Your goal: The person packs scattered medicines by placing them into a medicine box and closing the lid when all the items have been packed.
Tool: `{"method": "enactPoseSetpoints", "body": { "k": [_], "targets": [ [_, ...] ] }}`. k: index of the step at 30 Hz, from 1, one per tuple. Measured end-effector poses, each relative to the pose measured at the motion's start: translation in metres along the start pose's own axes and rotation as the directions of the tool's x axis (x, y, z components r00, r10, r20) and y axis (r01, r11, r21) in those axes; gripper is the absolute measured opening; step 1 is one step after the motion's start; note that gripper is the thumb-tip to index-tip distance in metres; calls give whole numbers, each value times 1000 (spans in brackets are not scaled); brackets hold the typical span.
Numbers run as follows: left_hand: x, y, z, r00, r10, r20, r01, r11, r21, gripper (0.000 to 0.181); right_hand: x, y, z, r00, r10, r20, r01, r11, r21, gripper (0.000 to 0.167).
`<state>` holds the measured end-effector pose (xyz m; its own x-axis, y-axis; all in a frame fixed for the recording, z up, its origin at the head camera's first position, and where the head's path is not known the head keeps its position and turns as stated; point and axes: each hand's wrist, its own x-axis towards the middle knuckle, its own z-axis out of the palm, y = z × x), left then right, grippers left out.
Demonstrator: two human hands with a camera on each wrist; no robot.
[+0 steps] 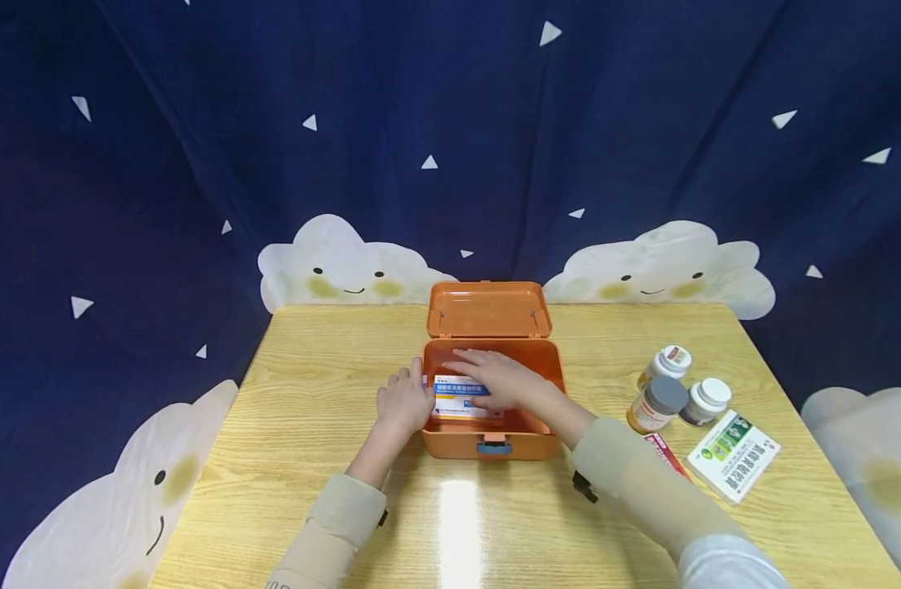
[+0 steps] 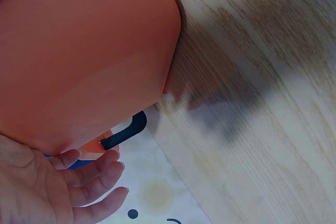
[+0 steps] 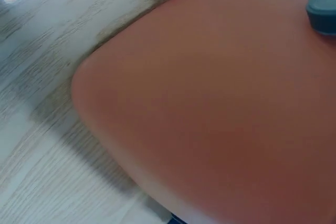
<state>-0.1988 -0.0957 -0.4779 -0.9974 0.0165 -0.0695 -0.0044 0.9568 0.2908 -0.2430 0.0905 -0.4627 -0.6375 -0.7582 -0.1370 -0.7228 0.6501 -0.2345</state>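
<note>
An orange storage box (image 1: 450,444) stands with its lid (image 1: 487,311) swung back; a dark latch (image 1: 494,447) is on its front. Inside lies a white, blue and yellow medicine carton (image 1: 453,401). My left hand (image 1: 406,401) grips the box's left rim; in the left wrist view, its fingers (image 2: 97,182) are loosely bent beside the wall and the thumb is hidden. My right hand (image 1: 497,380) reaches into the box with fingers extended over the carton, the thumb touching its printed face. The right wrist view shows the box's outer wall (image 3: 210,103), with the right hand out of sight.
At the right of the wooden table (image 1: 325,360) stand a white-capped bottle (image 1: 671,360), a grey-capped bottle (image 1: 656,405) and another white-capped bottle (image 1: 708,398). Nearer lie a white-green carton (image 1: 737,458) and a red carton (image 1: 664,450), partly behind my right sleeve. A blue curtain (image 1: 487,123) hangs behind.
</note>
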Motion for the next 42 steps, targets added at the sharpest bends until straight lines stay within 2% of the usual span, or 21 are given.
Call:
{"method": "enactPoseSetpoints", "body": {
  "k": [5, 13, 18, 30, 37, 42],
  "targets": [
    [-1, 0, -2, 1000, -4, 10, 4, 1000, -6, 41, -11, 3, -5, 995, -27, -95, 26, 1000, -12, 69],
    [-1, 0, -2, 1000, -2, 11, 3, 1000, -7, 39, -25, 4, -12, 976, -4, -219, -2, 1000, -27, 68],
    [-1, 0, -1, 1000, 2, 7, -2, 1000, -8, 38, -34, 6, -16, 959, 35, -280, -44, 999, -29, 67],
    [-2, 0, -2, 1000, 12, -8, -12, 1000, -10, 38, -59, 15, -19, 916, 168, -364, -180, 984, 0, 64],
    [-2, 0, -1, 1000, 16, -2, -16, 1000, -8, 39, -80, 22, -20, 876, 243, -418, -249, 968, 39, 66],
    [-1, 0, -1, 1000, 16, -7, -16, 1000, -10, 38, -94, 27, -18, 856, 310, -414, -310, 948, 69, 68]
  ]
}}
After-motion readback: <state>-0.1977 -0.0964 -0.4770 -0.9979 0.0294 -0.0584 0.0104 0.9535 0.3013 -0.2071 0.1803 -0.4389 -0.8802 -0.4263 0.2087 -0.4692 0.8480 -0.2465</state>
